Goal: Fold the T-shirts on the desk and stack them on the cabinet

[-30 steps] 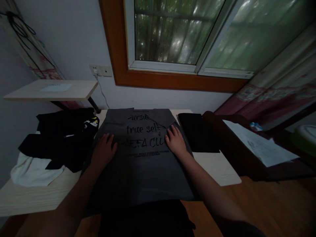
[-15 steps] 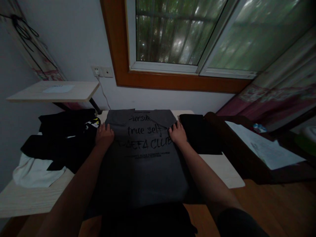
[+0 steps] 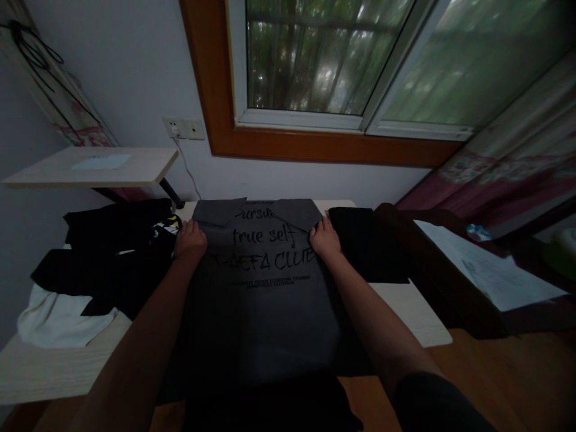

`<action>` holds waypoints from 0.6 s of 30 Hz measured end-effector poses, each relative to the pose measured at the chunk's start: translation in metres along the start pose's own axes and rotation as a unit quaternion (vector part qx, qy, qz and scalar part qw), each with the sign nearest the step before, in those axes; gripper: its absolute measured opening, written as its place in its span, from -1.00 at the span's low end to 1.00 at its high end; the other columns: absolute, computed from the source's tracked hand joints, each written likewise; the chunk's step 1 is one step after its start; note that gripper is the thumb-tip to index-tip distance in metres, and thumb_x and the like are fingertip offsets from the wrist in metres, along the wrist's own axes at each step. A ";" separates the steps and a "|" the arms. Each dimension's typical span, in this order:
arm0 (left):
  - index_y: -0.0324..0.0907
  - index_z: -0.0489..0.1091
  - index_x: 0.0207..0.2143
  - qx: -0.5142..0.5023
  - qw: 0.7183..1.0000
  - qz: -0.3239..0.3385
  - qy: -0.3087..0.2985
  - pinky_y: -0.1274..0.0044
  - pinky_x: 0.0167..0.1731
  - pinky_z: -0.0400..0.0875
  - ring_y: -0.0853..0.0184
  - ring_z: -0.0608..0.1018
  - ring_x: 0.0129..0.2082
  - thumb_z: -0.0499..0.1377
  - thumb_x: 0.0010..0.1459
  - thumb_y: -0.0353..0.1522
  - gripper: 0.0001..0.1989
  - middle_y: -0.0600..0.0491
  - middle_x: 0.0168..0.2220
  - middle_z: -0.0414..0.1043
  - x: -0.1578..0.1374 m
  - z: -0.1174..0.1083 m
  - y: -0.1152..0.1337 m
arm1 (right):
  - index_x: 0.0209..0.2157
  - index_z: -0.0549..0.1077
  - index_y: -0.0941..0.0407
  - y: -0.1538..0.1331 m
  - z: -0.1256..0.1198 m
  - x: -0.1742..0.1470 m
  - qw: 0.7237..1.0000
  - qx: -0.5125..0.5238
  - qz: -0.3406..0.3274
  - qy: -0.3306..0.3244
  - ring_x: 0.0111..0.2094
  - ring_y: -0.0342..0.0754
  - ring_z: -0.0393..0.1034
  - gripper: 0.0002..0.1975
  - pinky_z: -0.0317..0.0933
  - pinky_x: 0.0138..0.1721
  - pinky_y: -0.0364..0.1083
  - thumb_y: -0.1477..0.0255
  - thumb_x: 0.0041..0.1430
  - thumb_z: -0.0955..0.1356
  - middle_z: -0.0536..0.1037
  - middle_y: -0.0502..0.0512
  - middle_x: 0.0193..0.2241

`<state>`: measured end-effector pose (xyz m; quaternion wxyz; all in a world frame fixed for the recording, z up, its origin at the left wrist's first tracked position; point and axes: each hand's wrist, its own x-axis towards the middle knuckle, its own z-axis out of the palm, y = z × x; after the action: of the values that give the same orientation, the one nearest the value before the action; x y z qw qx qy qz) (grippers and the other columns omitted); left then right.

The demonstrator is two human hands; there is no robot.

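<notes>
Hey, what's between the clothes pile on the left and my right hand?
The gray shirt lies between them, with your left hand at its left edge; the head view shows this.

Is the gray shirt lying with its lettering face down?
No, the dark lettering faces up on the gray shirt, readable between the left hand and right hand.

Over the gray shirt [image 3: 265, 318] is open room; the shelf [image 3: 144, 165] (raised) obstructs back left.
</notes>
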<state>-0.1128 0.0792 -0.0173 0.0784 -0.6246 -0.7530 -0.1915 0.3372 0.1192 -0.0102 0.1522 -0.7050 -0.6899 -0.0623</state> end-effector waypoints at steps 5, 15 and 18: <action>-0.51 0.29 0.22 0.003 1.000 0.017 0.008 0.12 0.28 0.16 -0.05 0.23 0.37 -0.10 0.26 -0.37 -0.43 -0.40 0.30 0.25 0.010 0.005 -0.002 | 0.21 0.32 0.42 -0.001 0.005 0.012 1.000 -0.006 0.007 -0.002 0.35 0.22 0.08 -0.46 0.04 0.30 0.11 0.38 0.33 0.16 0.21 0.48 0.34; -0.58 0.26 0.24 0.005 1.000 0.029 -0.010 0.12 0.31 0.12 -0.06 0.21 0.38 -0.10 0.24 -0.38 -0.39 -0.42 0.30 0.23 0.029 0.008 -0.002 | 0.23 0.29 0.44 -0.004 0.006 0.028 1.000 -0.013 0.002 -0.006 0.35 0.21 0.10 -0.46 0.01 0.33 0.09 0.39 0.35 0.15 0.22 0.49 0.33; -0.57 0.27 0.23 0.008 1.000 0.028 -0.007 0.11 0.30 0.12 -0.08 0.21 0.37 -0.10 0.23 -0.38 -0.40 -0.41 0.30 0.24 0.032 0.009 -0.001 | 0.22 0.30 0.45 -0.004 0.005 0.030 1.000 -0.013 0.000 -0.005 0.35 0.22 0.10 -0.46 0.03 0.32 0.09 0.40 0.34 0.15 0.24 0.51 0.31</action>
<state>-0.1198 0.1119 -0.0146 0.0831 -0.6459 -0.7375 -0.1790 0.3333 0.1495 -0.0055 0.1396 -0.7070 -0.6899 -0.0683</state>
